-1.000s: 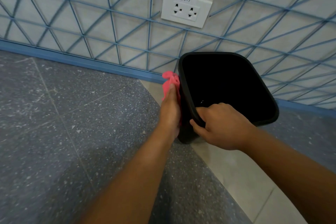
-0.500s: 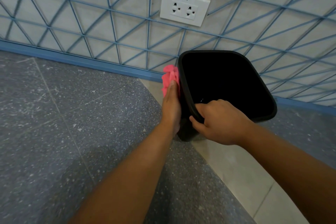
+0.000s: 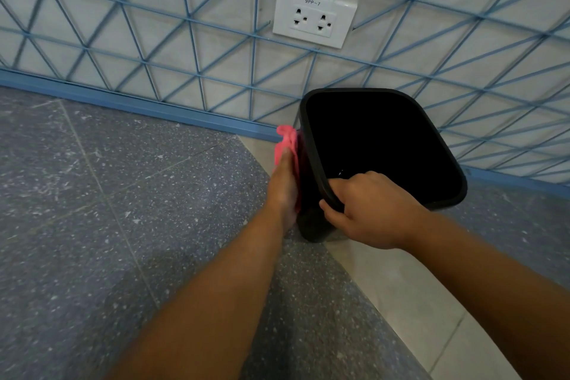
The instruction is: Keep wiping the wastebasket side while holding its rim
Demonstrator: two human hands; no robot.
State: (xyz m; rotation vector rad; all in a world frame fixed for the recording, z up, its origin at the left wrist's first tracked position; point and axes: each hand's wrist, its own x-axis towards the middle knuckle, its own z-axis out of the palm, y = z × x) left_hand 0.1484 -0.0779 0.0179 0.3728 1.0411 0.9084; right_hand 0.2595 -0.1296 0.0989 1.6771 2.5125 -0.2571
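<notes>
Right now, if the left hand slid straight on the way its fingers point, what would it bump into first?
Probably the blue baseboard at the foot of the wall. The left hand presses a pink cloth flat against the side of the black bin, fingers aimed along it toward the wall. Depth is hard to judge.

You can read one label only: "9PP-7", printed in small dark characters along the top edge of the white double wall socket [image 3: 314,16], just above its two outlets. The socket sits on the wall above the black bin [image 3: 385,139]. Nothing else carries readable text.
</notes>
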